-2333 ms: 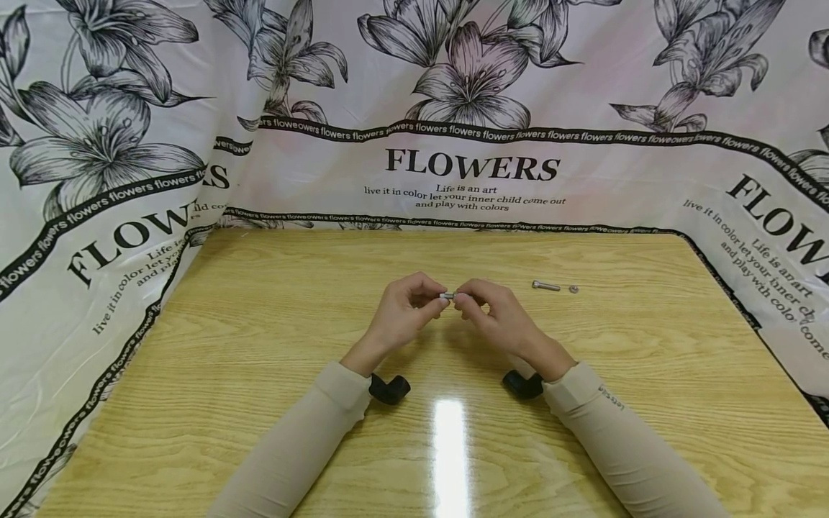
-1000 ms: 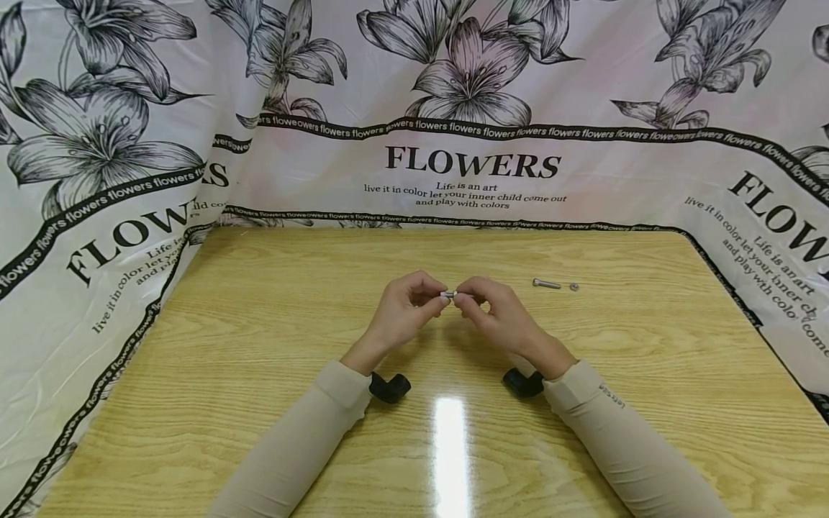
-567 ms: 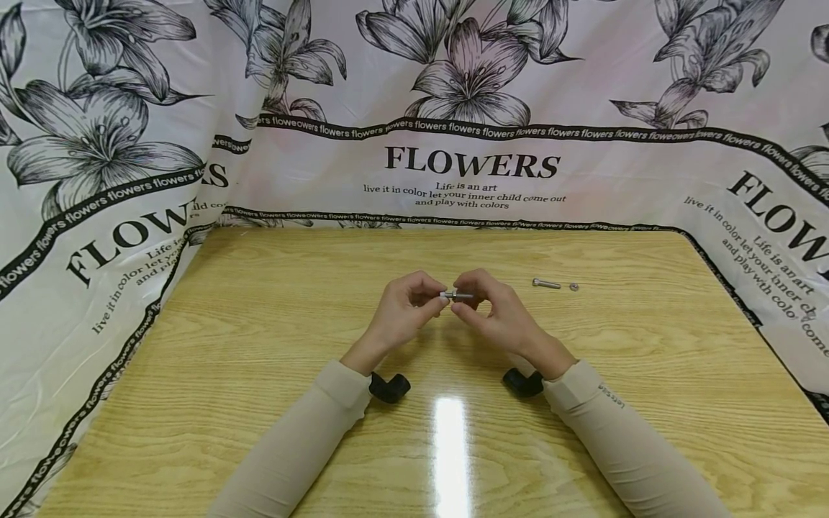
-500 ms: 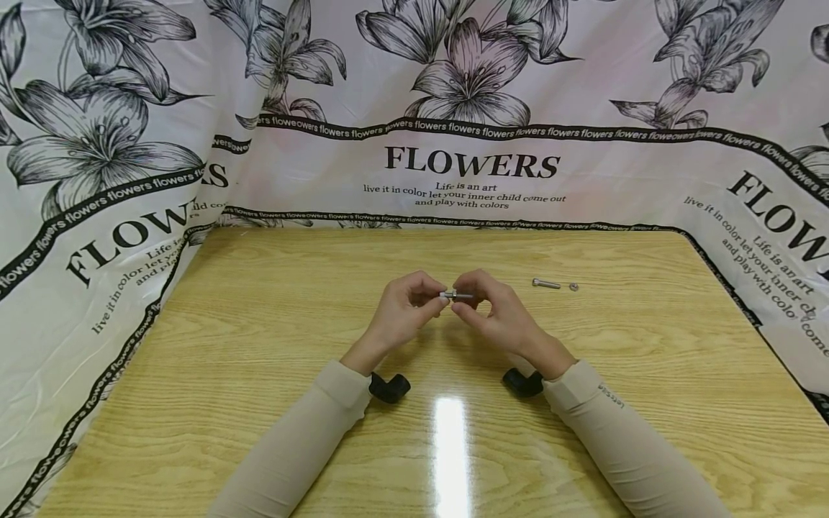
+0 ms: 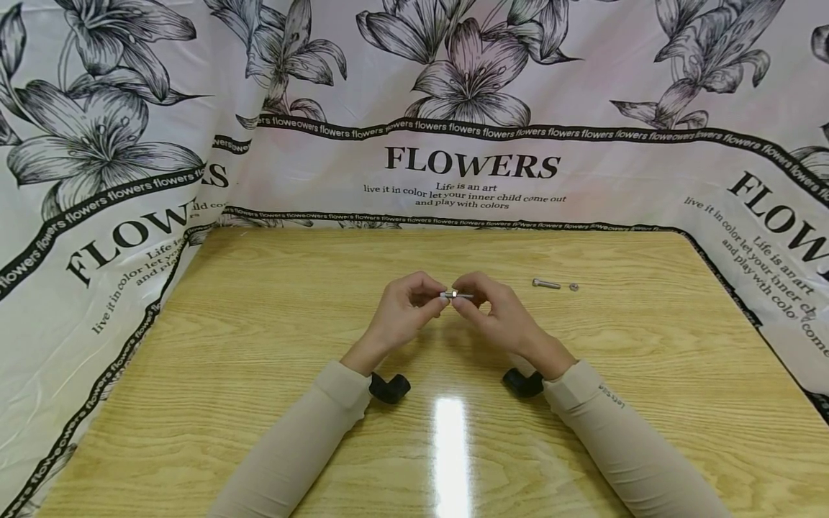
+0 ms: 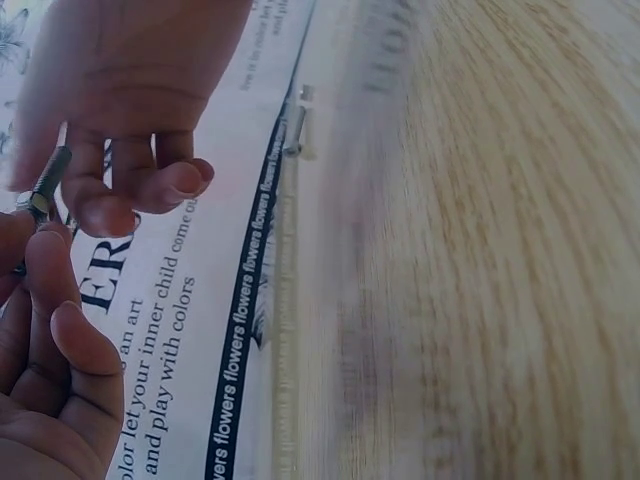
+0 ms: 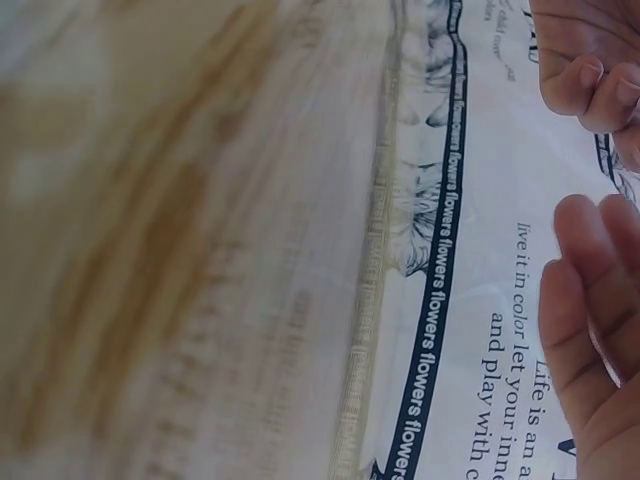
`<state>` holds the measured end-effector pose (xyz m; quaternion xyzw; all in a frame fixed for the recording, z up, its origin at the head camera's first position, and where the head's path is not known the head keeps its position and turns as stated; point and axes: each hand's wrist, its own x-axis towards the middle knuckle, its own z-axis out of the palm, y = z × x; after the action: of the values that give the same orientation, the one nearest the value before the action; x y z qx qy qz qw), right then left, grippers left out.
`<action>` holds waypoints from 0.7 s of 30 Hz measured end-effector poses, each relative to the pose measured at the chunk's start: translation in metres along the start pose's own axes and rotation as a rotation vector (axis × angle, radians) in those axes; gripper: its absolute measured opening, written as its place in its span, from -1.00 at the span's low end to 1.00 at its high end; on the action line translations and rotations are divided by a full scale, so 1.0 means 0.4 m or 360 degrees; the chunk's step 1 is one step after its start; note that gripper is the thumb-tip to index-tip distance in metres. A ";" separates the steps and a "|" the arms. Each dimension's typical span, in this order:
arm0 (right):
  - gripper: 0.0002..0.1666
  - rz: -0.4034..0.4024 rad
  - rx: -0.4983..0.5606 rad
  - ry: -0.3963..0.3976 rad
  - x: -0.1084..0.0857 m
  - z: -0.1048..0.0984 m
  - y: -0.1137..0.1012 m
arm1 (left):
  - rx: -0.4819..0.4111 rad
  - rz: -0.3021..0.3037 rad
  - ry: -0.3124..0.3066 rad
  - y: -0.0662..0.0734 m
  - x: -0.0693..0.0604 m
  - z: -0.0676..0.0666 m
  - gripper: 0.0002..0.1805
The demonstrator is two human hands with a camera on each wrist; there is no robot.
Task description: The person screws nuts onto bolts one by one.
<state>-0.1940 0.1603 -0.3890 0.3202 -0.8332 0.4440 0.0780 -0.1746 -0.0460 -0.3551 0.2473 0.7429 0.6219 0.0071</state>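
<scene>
A small silver bolt (image 5: 465, 296) is held level in mid-air above the table, with a hex nut (image 5: 455, 294) threaded on its shank. My left hand (image 5: 408, 313) pinches the bolt's head end between thumb and fingers. From the other side my right hand (image 5: 495, 313) has thumb and index finger curled round the nut, the shank's tip pointing toward its palm. Up close in the left wrist view, the nut (image 6: 39, 204) sits near the pinching fingers and bare thread shows beyond it. The right wrist view shows parts of both hands, with the bolt out of sight.
A second bolt (image 5: 547, 284) and a loose nut (image 5: 573, 287) lie on the wooden table (image 5: 291, 288), beyond my right hand. Flower-printed white cloth (image 5: 473, 173) hangs at the back and sides. Black wrist mounts (image 5: 390, 388) show below both hands.
My right fingertips were pressed together over the nut a second ago, then parted and uncovered the shank. Now they are back closer about the nut. My left hand keeps its place.
</scene>
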 end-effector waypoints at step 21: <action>-0.77 -0.0028 0.0011 0.0024 -0.001 0.002 0.000 | -0.0028 0.0024 -0.0001 -0.004 0.000 0.001 -0.89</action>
<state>-0.1938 0.1600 -0.3897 0.3244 -0.8282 0.4485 0.0871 -0.1751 -0.0459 -0.3565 0.2529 0.7357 0.6284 0.0048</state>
